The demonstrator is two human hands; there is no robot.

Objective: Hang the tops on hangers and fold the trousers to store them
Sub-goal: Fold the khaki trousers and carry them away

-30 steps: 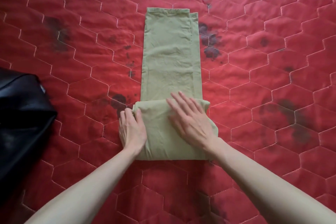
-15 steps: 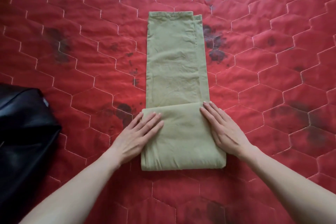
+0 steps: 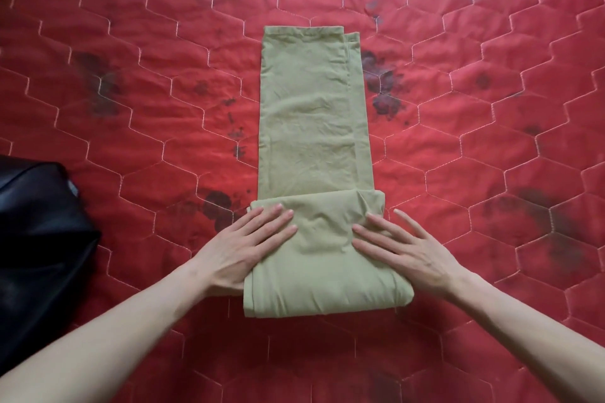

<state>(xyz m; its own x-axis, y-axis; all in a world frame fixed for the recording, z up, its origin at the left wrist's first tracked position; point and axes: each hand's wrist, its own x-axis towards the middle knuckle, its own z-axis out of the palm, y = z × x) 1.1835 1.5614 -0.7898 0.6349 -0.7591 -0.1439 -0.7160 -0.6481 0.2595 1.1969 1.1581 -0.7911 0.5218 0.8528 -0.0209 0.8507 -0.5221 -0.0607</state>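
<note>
The olive trousers (image 3: 314, 127) lie lengthwise in the middle of the red quilt (image 3: 131, 75), their near end folded over into a thick band. The left hand (image 3: 242, 249) and right hand (image 3: 406, 249) rest flat, fingers straight, on the band's two sides, likely pressing the fold so it holds. A black bag (image 3: 36, 239) sits at the left.

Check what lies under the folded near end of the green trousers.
Under the folded end, pressed by the left hand and right hand, only trousers and the red quilt show; anything between the layers is covered.
</note>
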